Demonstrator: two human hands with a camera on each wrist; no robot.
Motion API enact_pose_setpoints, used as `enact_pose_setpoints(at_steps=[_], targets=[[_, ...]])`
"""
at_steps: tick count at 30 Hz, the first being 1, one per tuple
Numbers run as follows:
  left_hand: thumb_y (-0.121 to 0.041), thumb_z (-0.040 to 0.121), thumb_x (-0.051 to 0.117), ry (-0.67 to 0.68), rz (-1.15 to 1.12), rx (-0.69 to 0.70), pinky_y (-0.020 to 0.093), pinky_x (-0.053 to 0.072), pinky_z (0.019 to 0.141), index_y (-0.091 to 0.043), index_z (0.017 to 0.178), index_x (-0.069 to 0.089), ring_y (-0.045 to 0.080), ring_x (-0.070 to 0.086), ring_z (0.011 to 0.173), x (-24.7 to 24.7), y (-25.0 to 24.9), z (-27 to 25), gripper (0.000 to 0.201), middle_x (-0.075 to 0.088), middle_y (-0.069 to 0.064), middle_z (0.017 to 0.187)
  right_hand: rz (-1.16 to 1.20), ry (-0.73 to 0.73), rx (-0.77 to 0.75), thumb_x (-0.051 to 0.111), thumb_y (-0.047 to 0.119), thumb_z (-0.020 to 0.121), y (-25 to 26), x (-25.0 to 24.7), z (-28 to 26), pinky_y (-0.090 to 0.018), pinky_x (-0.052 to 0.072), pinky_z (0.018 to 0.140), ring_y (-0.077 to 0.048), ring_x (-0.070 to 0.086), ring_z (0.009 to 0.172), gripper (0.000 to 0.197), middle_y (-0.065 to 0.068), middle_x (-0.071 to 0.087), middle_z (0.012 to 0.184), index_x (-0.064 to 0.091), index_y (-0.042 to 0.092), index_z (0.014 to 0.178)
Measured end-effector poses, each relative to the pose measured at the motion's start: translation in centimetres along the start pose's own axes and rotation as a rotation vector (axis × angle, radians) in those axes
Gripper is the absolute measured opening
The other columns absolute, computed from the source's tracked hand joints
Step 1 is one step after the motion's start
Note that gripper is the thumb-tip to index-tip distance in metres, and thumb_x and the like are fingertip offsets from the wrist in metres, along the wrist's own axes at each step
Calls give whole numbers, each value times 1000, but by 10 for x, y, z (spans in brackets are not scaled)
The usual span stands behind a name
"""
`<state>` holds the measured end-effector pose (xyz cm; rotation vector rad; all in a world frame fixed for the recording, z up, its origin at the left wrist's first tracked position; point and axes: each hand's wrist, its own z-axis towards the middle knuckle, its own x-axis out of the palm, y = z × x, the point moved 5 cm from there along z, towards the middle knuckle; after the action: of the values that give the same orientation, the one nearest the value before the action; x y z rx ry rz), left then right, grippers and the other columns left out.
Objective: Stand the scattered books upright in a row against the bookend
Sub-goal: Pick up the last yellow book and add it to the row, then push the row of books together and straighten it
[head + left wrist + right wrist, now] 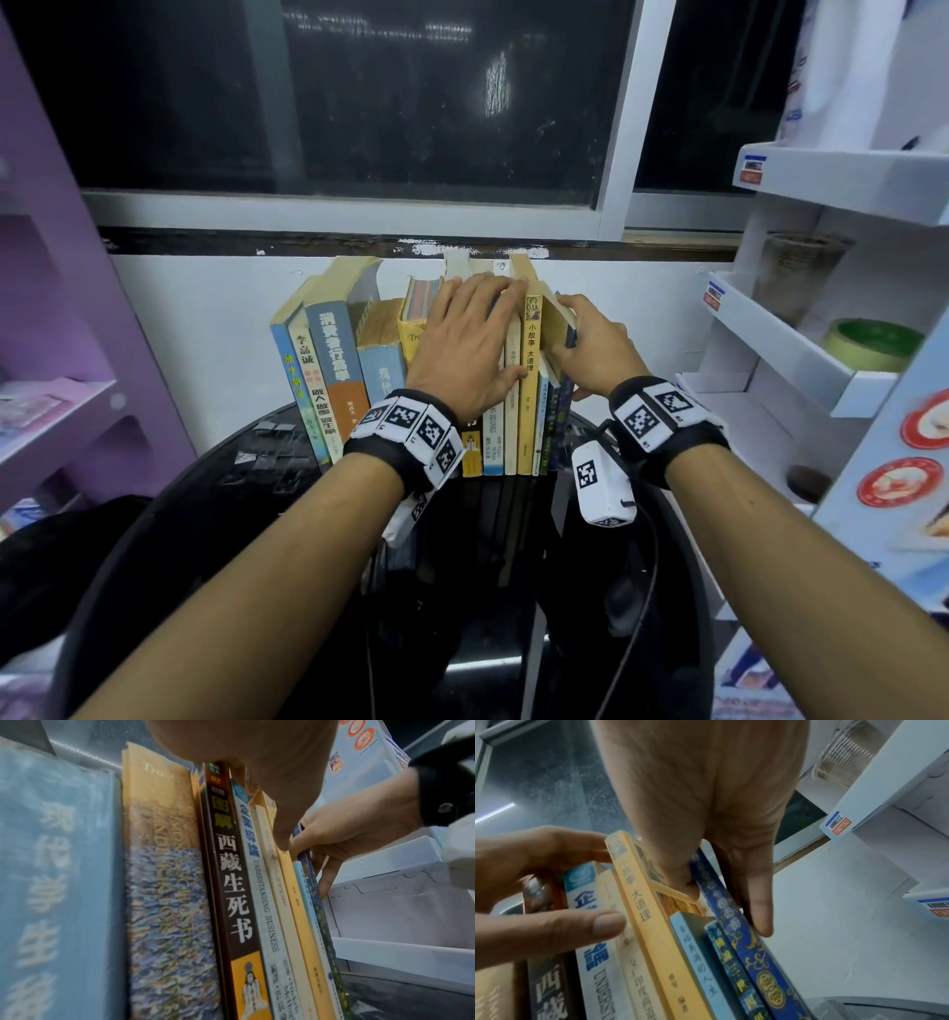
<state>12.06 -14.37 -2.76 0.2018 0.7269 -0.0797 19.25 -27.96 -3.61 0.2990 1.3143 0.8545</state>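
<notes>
Books (354, 354) stand in a row on the dark round table (246, 478), spines toward you, backed against the white wall under the window. The ones at the left end lean a little to the right; the thin ones at the right end stand close together.

Your left hand (464, 344) lies flat over the middle of the row, fingers straight and spread across the tops and spines, the thumb (603, 923) pressing the cream spine just left of the yellow book (529, 390). It clasps nothing.

Your right hand (590, 344) is at the right end of the row. From the right wrist view the thumb sits on the near side of the dark blue patterned book (746, 939) and the fingers (754, 902) run down its far side, so you are pinching that book, and possibly the thin one beside it, at the top edge. That book touches its neighbours and tilts slightly.

From the left wrist view you can read the brown spine (231, 882), the white "Understanding Business" spine (267, 923) and the yellow-and-blue spine (164, 882) to their left.

A white shelf unit (801, 334) stands to the right, holding a roll of tape (873, 344); a purple shelf (77, 308) stands to the left. I can't make out the bookend; the books hide whatever holds them.
</notes>
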Motion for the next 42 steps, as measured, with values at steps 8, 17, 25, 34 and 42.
enact_pose_setpoints(at_steps=[8,17,25,34,42], targets=[[-45,83,59,-154,-146,-200,43,15,118,-13,143,35,24,28,137,-28,49,-26,72,40,8,143,141,41,43,67,27,87,-10,-8,-8,-45,57,86,-24,61,100,76,-9,61,120,22,28,148],[-41,86,64,-249,-346,-648,42,22,115,-8,147,24,29,27,137,-43,132,-95,80,30,15,148,235,83,51,79,23,78,-31,1,-29,-32,47,95,-15,59,111,74,3,60,126,42,22,142],[-16,84,70,64,-852,-756,13,44,86,-17,141,30,-11,56,96,-12,143,-127,70,55,-11,116,233,31,7,76,14,82,-25,23,-40,-28,45,91,-14,56,101,70,-3,60,126,37,18,141],[-11,84,70,144,-748,-765,32,45,88,-11,137,25,19,57,103,-5,138,-122,69,56,1,120,178,1,1,75,12,82,-27,22,-37,-28,47,84,-15,57,93,68,-9,62,122,38,17,139],[-21,85,69,206,-638,-719,46,50,92,-14,139,22,31,60,111,-3,132,-114,72,59,9,128,110,32,-32,76,17,81,-36,15,-30,-24,47,76,-17,61,90,61,-10,64,122,42,17,132]])
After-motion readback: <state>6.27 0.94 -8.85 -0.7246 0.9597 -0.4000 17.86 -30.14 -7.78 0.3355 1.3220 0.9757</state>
